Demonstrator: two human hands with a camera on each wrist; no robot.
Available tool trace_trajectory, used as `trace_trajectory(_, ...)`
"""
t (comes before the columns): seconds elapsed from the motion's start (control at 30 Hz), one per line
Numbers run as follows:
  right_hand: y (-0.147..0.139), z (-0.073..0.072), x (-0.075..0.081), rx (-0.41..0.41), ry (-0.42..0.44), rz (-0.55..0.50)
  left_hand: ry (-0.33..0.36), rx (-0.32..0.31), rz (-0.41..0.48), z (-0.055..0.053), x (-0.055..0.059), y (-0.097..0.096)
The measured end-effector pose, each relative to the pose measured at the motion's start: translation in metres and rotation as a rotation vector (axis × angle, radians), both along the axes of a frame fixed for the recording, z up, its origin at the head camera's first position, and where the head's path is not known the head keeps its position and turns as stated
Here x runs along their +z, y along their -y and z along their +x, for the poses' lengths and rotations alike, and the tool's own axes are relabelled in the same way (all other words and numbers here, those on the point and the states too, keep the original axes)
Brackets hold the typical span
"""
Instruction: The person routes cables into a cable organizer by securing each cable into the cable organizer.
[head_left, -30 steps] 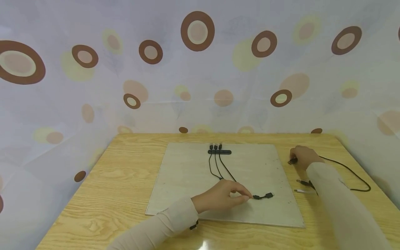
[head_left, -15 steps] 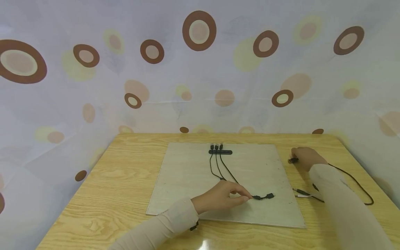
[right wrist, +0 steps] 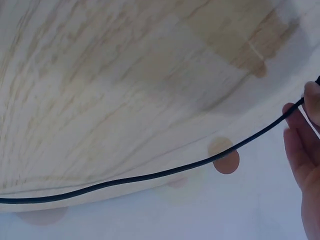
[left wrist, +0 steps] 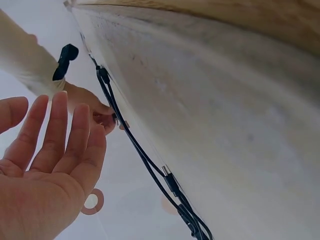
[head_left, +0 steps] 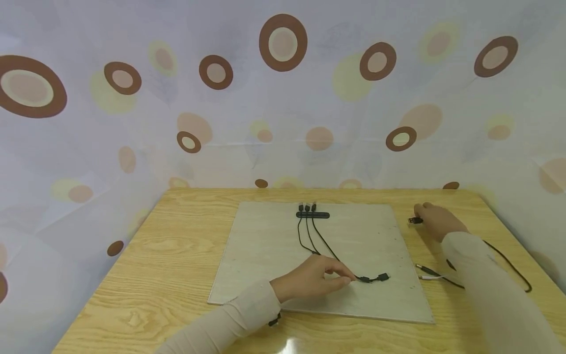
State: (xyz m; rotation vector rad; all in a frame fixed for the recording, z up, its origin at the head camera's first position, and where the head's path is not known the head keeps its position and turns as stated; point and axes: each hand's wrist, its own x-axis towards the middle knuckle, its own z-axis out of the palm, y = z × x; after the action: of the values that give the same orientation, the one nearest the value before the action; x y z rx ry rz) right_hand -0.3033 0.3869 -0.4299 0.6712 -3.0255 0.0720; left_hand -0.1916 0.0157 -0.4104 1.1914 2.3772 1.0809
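The head camera looks forward and down from above the table's near side, far enough back to take in the board, the patterned cloth behind, the left hand and the right hand. The left-wrist camera, close to the left palm and steeply tilted, looks low along the board past black cables, sharing these and both hands with the head view. The right-wrist camera faces nearby wood and cloth, seemingly upside down though blur makes that uncertain, sharing the right hand and black cord with the head view.
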Motion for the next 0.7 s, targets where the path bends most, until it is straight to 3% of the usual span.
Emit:
trace_trajectory(0.17, 0.0, -0.001, 0.007, -0.012, -0.111, 0.013, -0.006, 0.002, -0.001, 0.0, -0.001, 0.0)
trace_trajectory(0.5, 0.007, 0.005, 0.027, -0.064, -0.302, -0.155, -0.001, -0.003, 0.001, 0.0, -0.002, -0.001)
trace_trajectory(0.7, 0.01, 0.01, 0.042, -0.118, -0.487, -0.197, -0.016, -0.006, 0.002, 0.0, -0.003, -0.003)
